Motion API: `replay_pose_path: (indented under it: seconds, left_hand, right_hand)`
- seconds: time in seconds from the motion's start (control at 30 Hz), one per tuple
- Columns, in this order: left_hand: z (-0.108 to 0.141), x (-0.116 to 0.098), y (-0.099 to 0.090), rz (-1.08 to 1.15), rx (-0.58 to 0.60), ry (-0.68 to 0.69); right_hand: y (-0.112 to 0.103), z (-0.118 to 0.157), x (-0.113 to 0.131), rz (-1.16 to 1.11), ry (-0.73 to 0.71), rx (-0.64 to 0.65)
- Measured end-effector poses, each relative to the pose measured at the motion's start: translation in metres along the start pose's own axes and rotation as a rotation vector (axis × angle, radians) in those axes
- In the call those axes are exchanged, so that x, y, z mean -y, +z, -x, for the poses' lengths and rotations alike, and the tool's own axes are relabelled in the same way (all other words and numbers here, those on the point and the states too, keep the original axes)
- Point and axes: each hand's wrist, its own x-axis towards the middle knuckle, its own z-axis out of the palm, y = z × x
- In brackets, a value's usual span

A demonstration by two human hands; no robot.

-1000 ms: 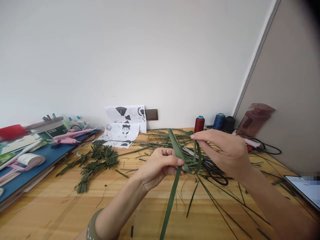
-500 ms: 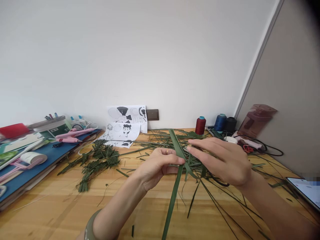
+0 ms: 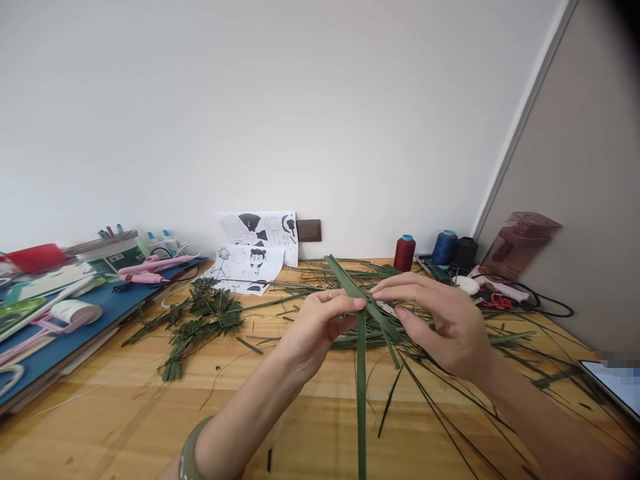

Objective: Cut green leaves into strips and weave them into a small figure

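Observation:
My left hand [image 3: 325, 327] pinches long green leaf strips [image 3: 362, 393] between thumb and fingers, over the wooden table. One wide piece slants up and away past the thumb, and a narrow one hangs straight down toward the table's front. A short folded end [image 3: 384, 323] points down to the right from the pinch. Close on the right is my right hand [image 3: 440, 327], its thumb and fingers apart. Its forefinger tip is at the leaf strips beside my left thumb; whether it presses on them I cannot tell.
Behind the hands lies a heap of loose leaf strips [image 3: 310, 287]. Wilted leaves [image 3: 205, 313] and printed paper [image 3: 267, 267] are to the left, beyond them a blue board [image 3: 115, 313] with craft tools. Thread spools [image 3: 405, 253], a pink bottle [image 3: 523, 247] and a phone [image 3: 613, 387] are right.
The hanging strip has swung from slanting left to nearly straight down. My right hand has moved slightly left, its thumb now showing apart from the fingers. The view has shifted slightly.

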Motion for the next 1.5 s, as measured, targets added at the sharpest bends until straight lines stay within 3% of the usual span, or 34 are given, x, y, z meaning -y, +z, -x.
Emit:
replay_pose_path:
  seconds: [0.1, 0.27, 0.5, 0.6, 0.67, 0.77, 0.83, 1.03, 1.33, 1.5]
  left_hand:
    - [-0.001, 0.001, 0.001, -0.049, -0.084, 0.142]
    - [0.002, 0.003, 0.006, -0.170, -0.145, 0.403]
    - [0.004, 0.006, 0.009, -0.173, -0.253, 0.516]
    - [0.002, 0.008, 0.008, -0.131, -0.296, 0.555]
    - [0.000, 0.010, 0.007, -0.099, -0.314, 0.570]
    - [-0.002, 0.014, 0.006, -0.048, -0.326, 0.567]
    - [-0.003, 0.016, 0.006, 0.001, -0.329, 0.547]
    - [-0.005, 0.018, 0.006, 0.174, -0.311, 0.488]
    - [-0.011, 0.014, -0.001, 0.232, -0.351, 0.530]
    - [-0.015, 0.004, -0.008, 0.315, -0.367, 0.530]
  right_hand:
    - [0.001, -0.002, 0.004, -0.151, 0.146, 0.043]
    - [0.016, -0.003, 0.006, -0.342, 0.380, -0.027]
    - [0.033, -0.003, 0.007, -0.489, 0.739, -0.254]
    - [0.037, -0.003, 0.010, -0.609, 0.862, -0.181]
    - [0.039, -0.003, 0.014, -0.752, 0.885, -0.140]
    - [0.040, -0.002, 0.019, -0.867, 0.844, -0.198]
    - [0.039, -0.002, 0.021, -0.883, 0.811, -0.190]
    - [0.035, -0.004, 0.021, -0.993, 0.849, 0.044]
    - [0.036, 0.000, 0.008, -1.037, 0.868, 0.062]
    - [0.041, 0.003, 0.000, -1.047, 0.909, 0.164]
